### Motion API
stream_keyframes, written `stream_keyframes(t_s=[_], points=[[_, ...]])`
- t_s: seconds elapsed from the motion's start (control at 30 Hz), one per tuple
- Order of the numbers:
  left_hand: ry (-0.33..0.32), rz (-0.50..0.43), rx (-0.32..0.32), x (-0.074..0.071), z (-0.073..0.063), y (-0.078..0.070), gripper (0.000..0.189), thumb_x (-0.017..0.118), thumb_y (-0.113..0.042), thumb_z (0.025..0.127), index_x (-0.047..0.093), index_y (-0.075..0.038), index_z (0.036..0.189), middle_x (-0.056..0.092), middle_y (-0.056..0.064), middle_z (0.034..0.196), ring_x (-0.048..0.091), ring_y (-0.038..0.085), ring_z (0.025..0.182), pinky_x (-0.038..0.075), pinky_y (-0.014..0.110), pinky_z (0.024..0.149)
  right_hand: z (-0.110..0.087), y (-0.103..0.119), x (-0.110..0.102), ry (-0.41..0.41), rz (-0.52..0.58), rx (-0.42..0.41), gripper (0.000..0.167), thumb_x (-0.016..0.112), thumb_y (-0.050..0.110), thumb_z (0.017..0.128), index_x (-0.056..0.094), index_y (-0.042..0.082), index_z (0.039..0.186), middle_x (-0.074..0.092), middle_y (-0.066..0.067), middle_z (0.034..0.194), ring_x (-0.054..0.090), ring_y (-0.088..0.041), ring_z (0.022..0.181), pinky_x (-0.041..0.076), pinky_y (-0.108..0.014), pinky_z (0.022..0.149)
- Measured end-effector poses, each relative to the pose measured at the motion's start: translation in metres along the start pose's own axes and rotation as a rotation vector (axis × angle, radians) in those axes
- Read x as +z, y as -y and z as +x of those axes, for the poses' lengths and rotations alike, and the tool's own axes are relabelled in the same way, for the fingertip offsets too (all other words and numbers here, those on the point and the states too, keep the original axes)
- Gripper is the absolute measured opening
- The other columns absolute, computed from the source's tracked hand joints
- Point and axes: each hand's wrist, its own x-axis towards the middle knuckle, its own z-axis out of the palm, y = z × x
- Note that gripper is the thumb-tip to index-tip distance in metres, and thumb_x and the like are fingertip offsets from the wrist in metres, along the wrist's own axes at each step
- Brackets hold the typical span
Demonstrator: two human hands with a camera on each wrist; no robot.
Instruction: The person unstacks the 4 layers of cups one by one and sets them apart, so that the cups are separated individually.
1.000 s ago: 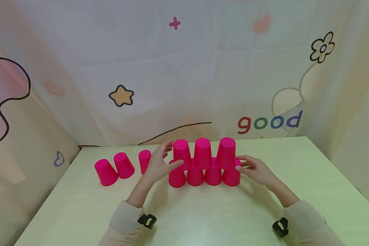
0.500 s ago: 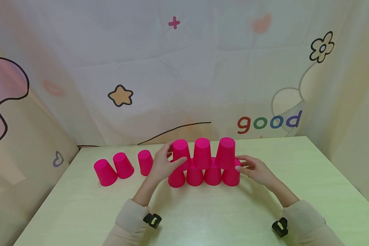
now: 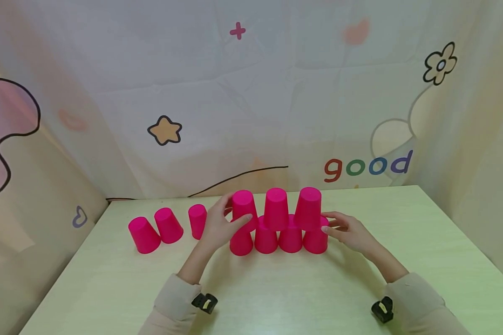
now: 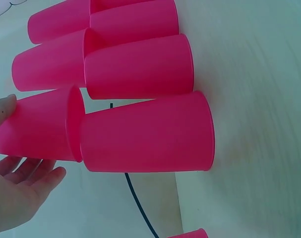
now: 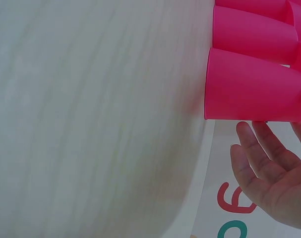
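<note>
Pink tapered cup [image 3: 243, 204], pinched by the left hand [image 3: 219, 227], could, if nudged, topple the matching cup [image 3: 241, 244] below that hand, while the right hand [image 3: 352, 235] clasps another pink cup [image 3: 315, 243].

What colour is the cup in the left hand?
The cup is plain bright pink; the left wrist view shows it best.

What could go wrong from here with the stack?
The upper left cup held by the left hand is mostly over the lower left cup; a jerky release might tip it. The right hand is close beside the lower right cup, so a nudge could shift it and topple the upper right cup.
</note>
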Motion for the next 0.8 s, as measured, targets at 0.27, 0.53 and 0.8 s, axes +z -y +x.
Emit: stream_keyframes(t_s=[0.27, 0.53, 0.8], points=[[-0.033, 0.0, 0.017, -0.008, -0.005, -0.002, 0.058, 0.076, -0.016, 0.073, 0.049, -0.01, 0.124, 0.057, 0.003, 0.113, 0.053, 0.023, 0.105, 0.045, 0.041, 0.09, -0.001, 0.0, 0.0, -0.006, -0.002, -0.003, 0.056, 0.061, 0.032, 0.086, 0.044, 0.006, 0.132, 0.051, -0.021, 0.121, 0.054, -0.034, 0.102, 0.05, -0.044, 0.078], [-0.041, -0.001, 0.02, -0.019, -0.011, -0.004, 0.056, 0.075, -0.014, 0.075, 0.049, -0.009, 0.124, 0.057, 0.004, 0.113, 0.053, 0.023, 0.105, 0.044, 0.042, 0.091, 0.0, 0.0, 0.0, -0.005, -0.008, -0.003, 0.056, 0.06, 0.033, 0.087, 0.043, 0.005, 0.132, 0.051, -0.022, 0.121, 0.054, -0.036, 0.102, 0.05, -0.045, 0.077], [-0.054, -0.003, 0.033, -0.032, -0.016, -0.002, 0.056, 0.075, -0.012, 0.075, 0.048, -0.008, 0.124, 0.056, 0.005, 0.114, 0.053, 0.023, 0.105, 0.046, 0.037, 0.089, -0.001, 0.0, 0.001, -0.008, -0.001, 0.001, 0.057, 0.061, 0.034, 0.086, 0.042, 0.005, 0.133, 0.05, -0.022, 0.121, 0.054, -0.035, 0.102, 0.051, -0.044, 0.078]])
